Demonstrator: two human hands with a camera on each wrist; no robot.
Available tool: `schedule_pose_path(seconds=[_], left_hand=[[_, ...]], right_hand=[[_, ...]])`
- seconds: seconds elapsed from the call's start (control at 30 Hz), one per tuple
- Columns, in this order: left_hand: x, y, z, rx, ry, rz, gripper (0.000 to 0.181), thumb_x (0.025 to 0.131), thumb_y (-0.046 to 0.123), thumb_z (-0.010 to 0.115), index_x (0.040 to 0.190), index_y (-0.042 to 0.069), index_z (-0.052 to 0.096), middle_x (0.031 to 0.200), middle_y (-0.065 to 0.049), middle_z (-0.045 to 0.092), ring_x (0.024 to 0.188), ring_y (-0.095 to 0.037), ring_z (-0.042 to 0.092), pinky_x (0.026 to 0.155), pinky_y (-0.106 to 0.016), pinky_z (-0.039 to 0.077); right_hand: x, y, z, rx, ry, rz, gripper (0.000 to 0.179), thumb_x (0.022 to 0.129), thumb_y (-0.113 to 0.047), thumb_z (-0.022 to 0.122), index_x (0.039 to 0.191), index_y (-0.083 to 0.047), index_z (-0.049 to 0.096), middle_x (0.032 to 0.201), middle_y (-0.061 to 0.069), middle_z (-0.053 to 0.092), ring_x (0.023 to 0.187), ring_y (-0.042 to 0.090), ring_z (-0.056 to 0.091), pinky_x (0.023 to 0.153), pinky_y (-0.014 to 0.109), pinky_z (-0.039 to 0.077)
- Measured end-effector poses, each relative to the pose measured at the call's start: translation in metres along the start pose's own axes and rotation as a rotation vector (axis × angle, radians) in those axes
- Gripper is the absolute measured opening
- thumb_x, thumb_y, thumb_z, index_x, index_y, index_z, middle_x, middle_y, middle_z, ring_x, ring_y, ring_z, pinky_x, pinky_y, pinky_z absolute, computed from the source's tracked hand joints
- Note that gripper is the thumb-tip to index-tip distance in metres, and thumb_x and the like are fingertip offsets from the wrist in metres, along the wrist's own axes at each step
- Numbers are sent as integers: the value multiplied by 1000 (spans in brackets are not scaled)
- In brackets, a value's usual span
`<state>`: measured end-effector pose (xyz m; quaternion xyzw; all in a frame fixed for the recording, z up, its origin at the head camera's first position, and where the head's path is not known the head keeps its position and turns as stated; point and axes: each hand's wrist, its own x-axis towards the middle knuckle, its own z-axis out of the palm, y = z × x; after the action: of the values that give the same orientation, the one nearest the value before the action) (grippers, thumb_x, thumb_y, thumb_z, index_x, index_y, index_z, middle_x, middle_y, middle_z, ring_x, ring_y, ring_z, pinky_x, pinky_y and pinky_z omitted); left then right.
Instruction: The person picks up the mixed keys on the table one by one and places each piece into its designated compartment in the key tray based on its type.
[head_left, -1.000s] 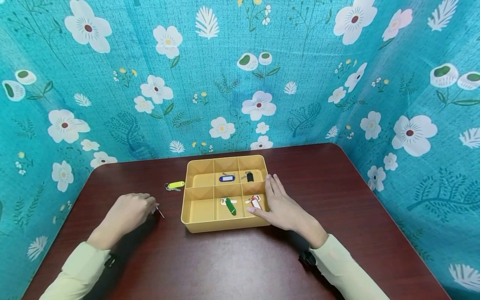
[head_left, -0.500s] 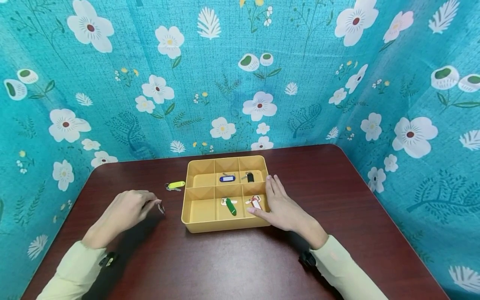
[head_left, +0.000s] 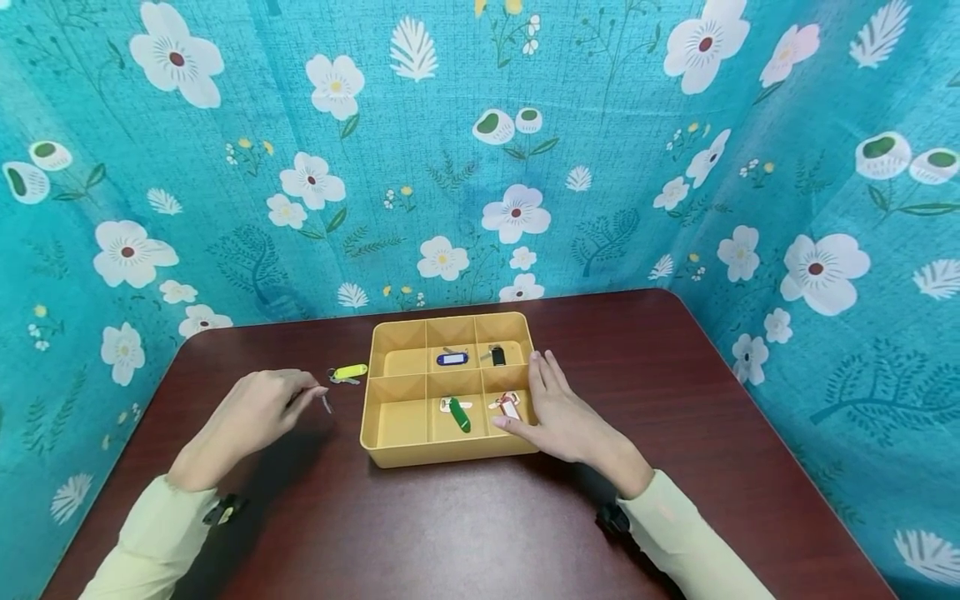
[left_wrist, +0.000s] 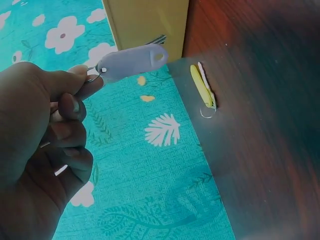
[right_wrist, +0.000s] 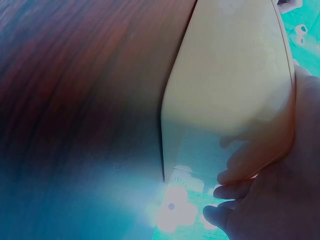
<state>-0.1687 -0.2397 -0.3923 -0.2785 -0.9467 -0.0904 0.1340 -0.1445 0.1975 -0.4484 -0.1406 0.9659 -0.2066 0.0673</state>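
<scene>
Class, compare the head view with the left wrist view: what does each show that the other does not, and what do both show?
Only the head view shows the right hand on the yellow tray, and the blue, black, green and red tags inside.

Only the left wrist view shows plainly the pale grey tag pinched at its ring.

Both show the left hand, the yellow-green tag on the table, and the tray.

No legible text, labels, brands or numbers; the key tags' (head_left: 452,359) paper inserts appear blank.
</scene>
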Motion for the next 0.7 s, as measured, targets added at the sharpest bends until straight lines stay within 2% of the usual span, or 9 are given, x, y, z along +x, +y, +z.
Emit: schedule_pose_path(seconds=[0.27,0.4,0.57,0.7], left_hand=[[8,3,1,-10,25,58,8,88,16,84,86,12,78,74,3,73,62,-6,59,61,-36,58],[15,6,-2,-12,28,87,7,89,14,84,87,12,78,75,3,73,60,-5,52,58,-31,53],[22,9,-9,-6,21,81,7,87,13,85,88,11,78,73,2,72,58,-5,45,56,-26,44],[26,13,-14,-14,25,90,6,87,13,85,88,13,79,75,4,73,59,-4,45,56,-25,44]], right_hand=[[1,-2,-1,-1,-4,-6,129,87,-94,40,167,0,3,178,16,-2,167,35,-7,133,51,24],[0,-2,-5,-2,4,-8,128,88,-91,43,167,2,6,178,18,-1,167,36,-5,132,53,24],[0,-2,-5,-26,10,-12,128,88,-92,42,167,3,7,178,20,0,167,38,-4,133,52,23],[-1,-1,-3,-45,12,-12,129,87,-94,38,167,2,6,178,19,-3,167,36,-7,134,51,21]])
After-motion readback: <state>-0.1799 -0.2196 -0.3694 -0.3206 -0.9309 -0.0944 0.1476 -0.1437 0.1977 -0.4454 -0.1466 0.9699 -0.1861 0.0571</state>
